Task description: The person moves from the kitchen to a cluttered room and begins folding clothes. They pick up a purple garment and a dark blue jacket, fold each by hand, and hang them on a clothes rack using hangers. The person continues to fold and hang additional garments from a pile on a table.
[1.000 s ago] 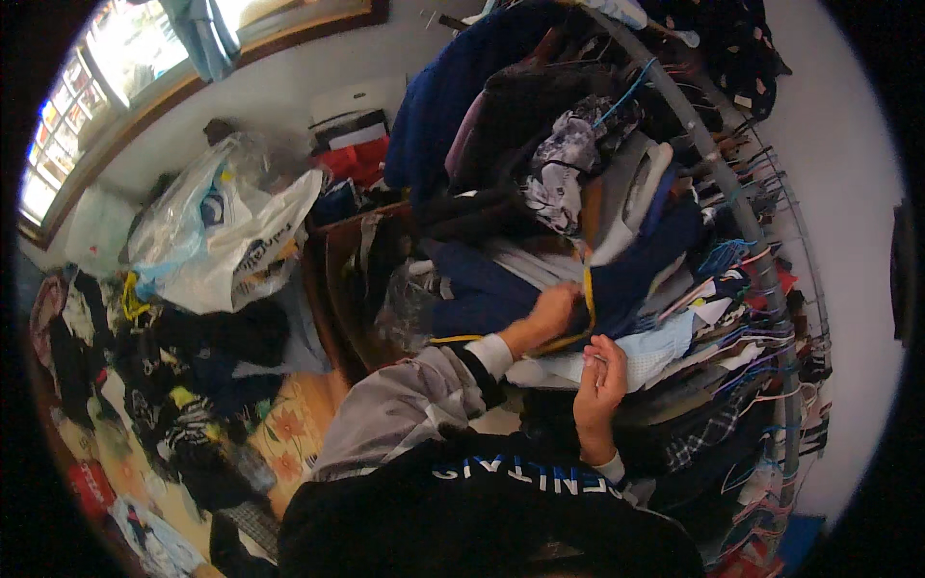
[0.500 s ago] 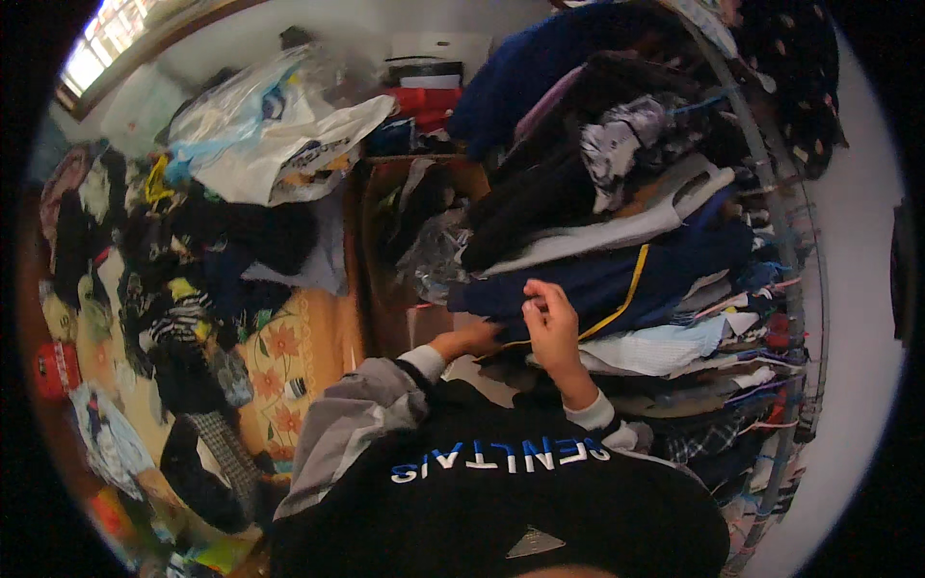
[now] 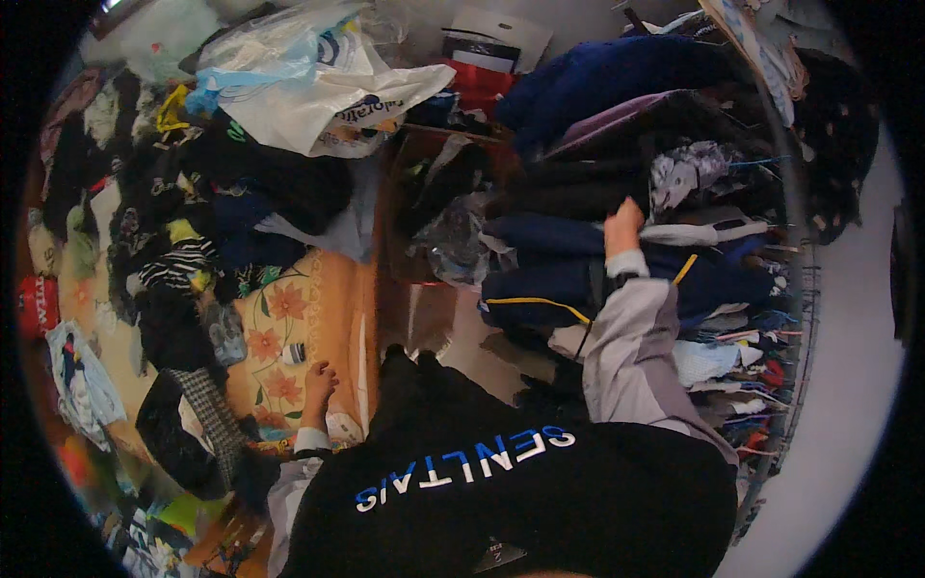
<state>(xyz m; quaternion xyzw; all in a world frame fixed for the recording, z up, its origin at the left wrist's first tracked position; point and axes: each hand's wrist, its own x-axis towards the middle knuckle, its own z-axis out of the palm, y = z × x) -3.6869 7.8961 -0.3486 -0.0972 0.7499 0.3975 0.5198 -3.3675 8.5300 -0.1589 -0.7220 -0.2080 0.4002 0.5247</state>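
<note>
Nearest to me, the person's black top (image 3: pixel 520 491) with pale lettering filled the foreground. The left hand (image 3: pixel 318 383) had dropped away from the rack since a moment before and hung loose and empty by the orange floral bedspread (image 3: pixel 289 337), fingers slack. The right hand (image 3: pixel 621 228), in a grey sleeve, had moved up from the navy jacket with yellow piping (image 3: pixel 540 289) and was now pushed in among the hanging clothes (image 3: pixel 617 193) on the rail, though I could not tell whether it gripped anything. So the jacket hung released, just below that hand. Farther off, dark clothes lay heaped on the bed, with white plastic bags (image 3: pixel 328 87) against the wall.
</note>
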